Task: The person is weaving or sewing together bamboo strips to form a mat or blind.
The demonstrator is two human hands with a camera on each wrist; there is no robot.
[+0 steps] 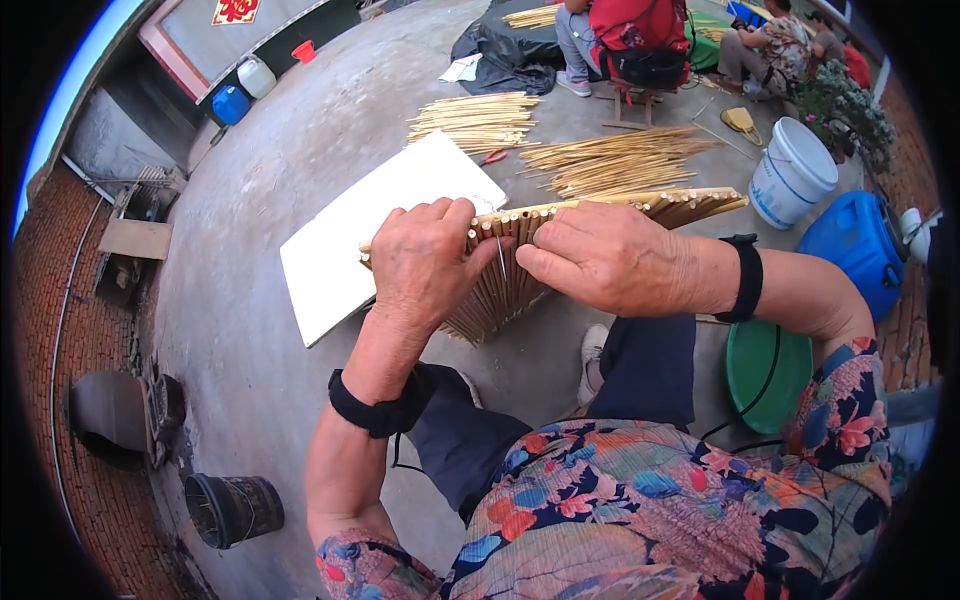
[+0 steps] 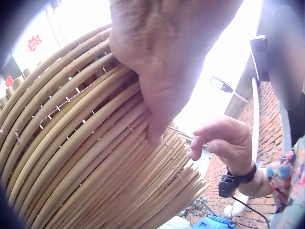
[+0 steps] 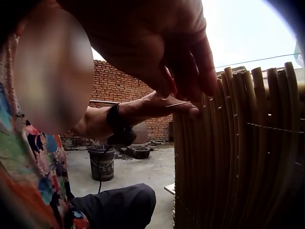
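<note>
A mat of thin tan stalks [image 2: 95, 138], joined by rows of thread, stands fanned in front of me. My left hand [image 1: 420, 255] grips its top edge, thumb on the near side and fingers over the far side. A thin metal needle [image 1: 502, 256] sticks out of the mat toward me, beside the left thumb. The right hand [image 1: 610, 255] is bent over the top edge to the right, its fingertips close above the needle [image 3: 177, 104] in the right wrist view. I cannot tell whether those fingertips pinch anything.
Beyond the mat lie a white board [image 1: 370, 240], red-handled pliers [image 1: 494, 157] and loose stalk piles [image 1: 620, 160]. A white bucket [image 1: 795, 170], blue drum [image 1: 855, 250] and green basin [image 1: 770, 375] stand to the right. A dark bucket [image 1: 235, 510] is at left; people sit at the back.
</note>
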